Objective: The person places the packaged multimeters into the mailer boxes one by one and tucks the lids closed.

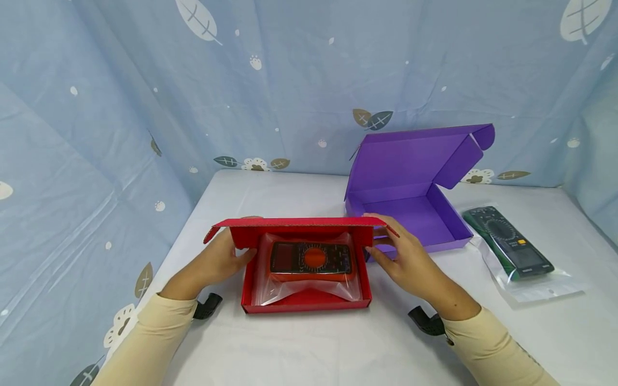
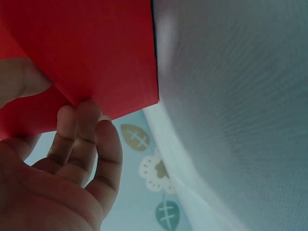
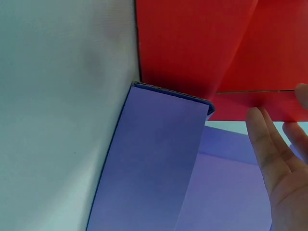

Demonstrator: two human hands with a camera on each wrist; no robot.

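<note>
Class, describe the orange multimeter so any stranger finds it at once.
On the white table, find the red box, left of the purple box. Inside lies the orange multimeter in a clear bag. Its orange dial sets it apart from the green-edged multimeter.

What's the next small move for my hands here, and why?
I'd probably lower the lid gently: it stands part open over the red box, the bagged orange multimeter already lies inside, and your left hand and right hand are at the lid's two ends.
</note>
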